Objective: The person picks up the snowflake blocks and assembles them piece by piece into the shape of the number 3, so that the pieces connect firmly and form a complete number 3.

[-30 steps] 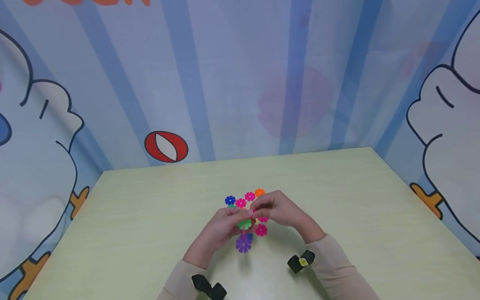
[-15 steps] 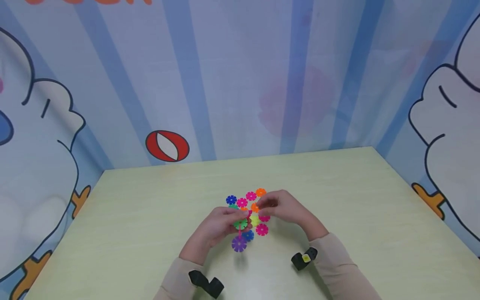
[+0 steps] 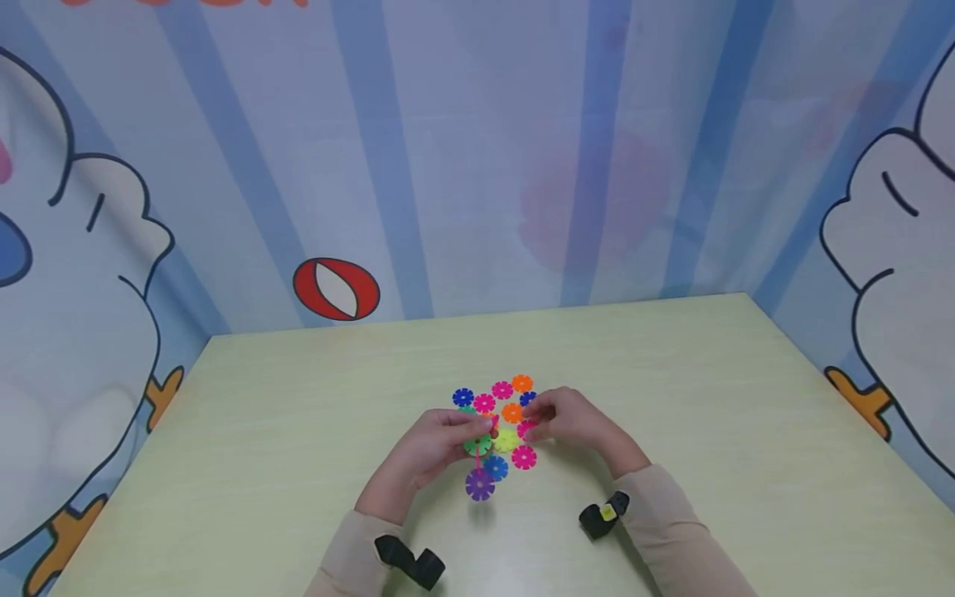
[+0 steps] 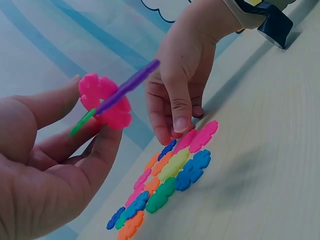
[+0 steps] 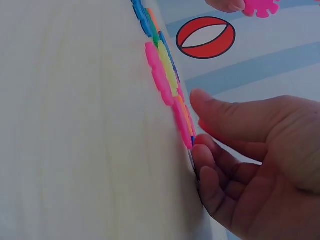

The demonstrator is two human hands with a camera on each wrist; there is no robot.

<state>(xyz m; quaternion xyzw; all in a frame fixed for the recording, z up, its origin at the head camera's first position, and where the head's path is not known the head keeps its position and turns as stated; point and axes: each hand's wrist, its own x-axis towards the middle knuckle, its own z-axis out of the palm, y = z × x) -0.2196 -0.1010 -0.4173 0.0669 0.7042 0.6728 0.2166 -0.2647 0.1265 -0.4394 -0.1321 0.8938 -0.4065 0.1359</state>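
Observation:
My left hand (image 3: 436,444) pinches a joined set of notched plastic flower discs between thumb and fingers. In the left wrist view it shows a pink disc (image 4: 122,116) with a purple disc (image 4: 132,85) slotted across it and a green disc (image 4: 82,121) edge-on behind. It is raised above the table. Low over the loose discs, my right hand (image 3: 573,421) has its thumb apart from loosely bent fingers. Its fingertips are right at the edge of a flat pink disc (image 5: 182,124), partly covering it in the head view. Nothing shows gripped between them.
Several loose discs lie flat in a cluster on the pale table (image 3: 298,431), among them a yellow disc (image 4: 173,166), a blue disc (image 4: 193,170) and an orange disc (image 3: 522,383). A printed backdrop (image 3: 477,166) rises behind the table's far edge.
My right hand has let go of the joined discs and moved right and down to the loose pink disc. The left hand has shifted slightly left, still holding the set.

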